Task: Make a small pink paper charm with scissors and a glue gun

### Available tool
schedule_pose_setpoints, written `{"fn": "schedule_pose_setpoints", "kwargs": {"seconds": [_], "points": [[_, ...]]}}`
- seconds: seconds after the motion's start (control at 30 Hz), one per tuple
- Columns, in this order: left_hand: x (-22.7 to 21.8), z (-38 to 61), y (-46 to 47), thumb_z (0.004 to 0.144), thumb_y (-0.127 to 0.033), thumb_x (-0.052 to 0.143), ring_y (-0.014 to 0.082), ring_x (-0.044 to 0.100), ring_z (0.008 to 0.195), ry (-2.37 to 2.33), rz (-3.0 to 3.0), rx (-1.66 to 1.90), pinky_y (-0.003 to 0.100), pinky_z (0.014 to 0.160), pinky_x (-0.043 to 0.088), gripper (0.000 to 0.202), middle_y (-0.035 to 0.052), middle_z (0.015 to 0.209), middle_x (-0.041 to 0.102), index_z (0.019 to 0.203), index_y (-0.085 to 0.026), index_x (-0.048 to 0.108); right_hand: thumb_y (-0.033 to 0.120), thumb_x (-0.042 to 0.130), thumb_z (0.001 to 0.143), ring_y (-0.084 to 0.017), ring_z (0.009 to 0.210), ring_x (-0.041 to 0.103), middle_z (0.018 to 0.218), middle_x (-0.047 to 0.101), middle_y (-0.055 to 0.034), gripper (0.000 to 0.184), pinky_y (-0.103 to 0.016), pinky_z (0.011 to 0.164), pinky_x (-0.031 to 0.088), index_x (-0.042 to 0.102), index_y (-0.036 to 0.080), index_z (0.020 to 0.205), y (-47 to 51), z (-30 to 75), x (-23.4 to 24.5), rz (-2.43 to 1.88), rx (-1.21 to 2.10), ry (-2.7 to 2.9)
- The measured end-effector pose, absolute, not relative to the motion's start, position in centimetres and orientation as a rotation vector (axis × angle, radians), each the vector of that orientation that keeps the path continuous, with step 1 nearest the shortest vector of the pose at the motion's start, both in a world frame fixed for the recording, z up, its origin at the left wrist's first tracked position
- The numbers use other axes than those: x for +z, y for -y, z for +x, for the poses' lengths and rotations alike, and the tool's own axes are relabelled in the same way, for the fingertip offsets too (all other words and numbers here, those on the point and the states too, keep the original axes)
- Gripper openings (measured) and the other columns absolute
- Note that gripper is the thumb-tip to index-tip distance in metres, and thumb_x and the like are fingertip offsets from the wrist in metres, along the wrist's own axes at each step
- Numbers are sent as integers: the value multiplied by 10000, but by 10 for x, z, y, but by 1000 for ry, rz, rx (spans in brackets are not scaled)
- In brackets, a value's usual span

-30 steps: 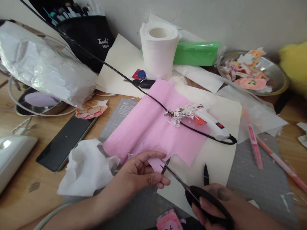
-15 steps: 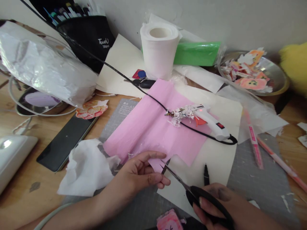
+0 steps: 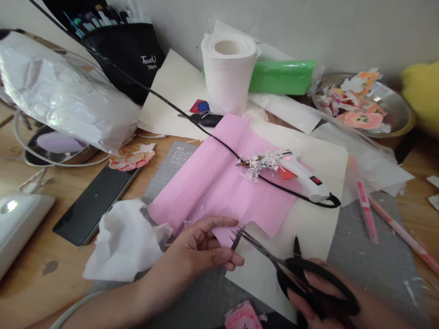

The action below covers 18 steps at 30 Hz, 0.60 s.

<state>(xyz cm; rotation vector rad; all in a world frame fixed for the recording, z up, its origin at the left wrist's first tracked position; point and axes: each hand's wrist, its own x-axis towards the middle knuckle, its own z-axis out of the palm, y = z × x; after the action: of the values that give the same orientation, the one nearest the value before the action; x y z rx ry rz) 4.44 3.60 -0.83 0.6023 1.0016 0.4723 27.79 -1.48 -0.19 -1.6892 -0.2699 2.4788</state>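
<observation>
Between its fingers and thumb, my left hand [image 3: 202,246] pinches a small pink piece of crepe paper [image 3: 224,235], whose right edge shows several short cuts. My right hand [image 3: 329,297] has its fingers through the black handles of a pair of scissors [image 3: 260,249]. The blade tips are a little apart and lie right beside the piece's cut edge. Behind both hands spreads a larger pink crepe paper sheet [image 3: 206,178]. A white glue gun [image 3: 302,176] with paper scraps stuck around its nozzle rests on that sheet.
A black pen [image 3: 297,246] lies near the scissors. Crumpled white tissue [image 3: 120,242] and a phone [image 3: 96,201] are at left. A toilet paper roll [image 3: 229,77] stands at the back, and a metal bowl of paper scraps [image 3: 398,109] at right. A black cord [image 3: 164,103] crosses the table.
My right hand has drawn the scissors back to the right and spread their handles. More slits show in the pink piece's edge. My left hand has stayed almost still.
</observation>
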Motion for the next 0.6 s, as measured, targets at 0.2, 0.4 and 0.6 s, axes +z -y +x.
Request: {"fn": "schedule_pose_setpoints", "kwargs": {"seconds": [0.2,0.4,0.6], "points": [[-8,46,-36,706,-175,728,80,602,589,-1013,596,499,166,592,437,387,13,686,735,1057,-166,564,625,501,747,4,291,228,477,407,80,456,-127,260,146,486,170,709,9,280,8,-1722,2523,691],[-8,45,-35,703,-180,729,92,611,596,-1026,609,481,176,593,440,368,7,681,732,1040,-179,582,667,472,750,-4,300,259,486,407,86,491,-132,276,175,479,176,752,6,279,10,-1654,2557,741],[-5,46,-36,687,-180,737,98,615,592,-1027,586,480,182,582,438,401,14,683,732,1056,-173,579,681,450,746,-14,319,319,499,416,63,516,-147,290,184,489,171,678,2,269,11,-1671,2551,859]]}}
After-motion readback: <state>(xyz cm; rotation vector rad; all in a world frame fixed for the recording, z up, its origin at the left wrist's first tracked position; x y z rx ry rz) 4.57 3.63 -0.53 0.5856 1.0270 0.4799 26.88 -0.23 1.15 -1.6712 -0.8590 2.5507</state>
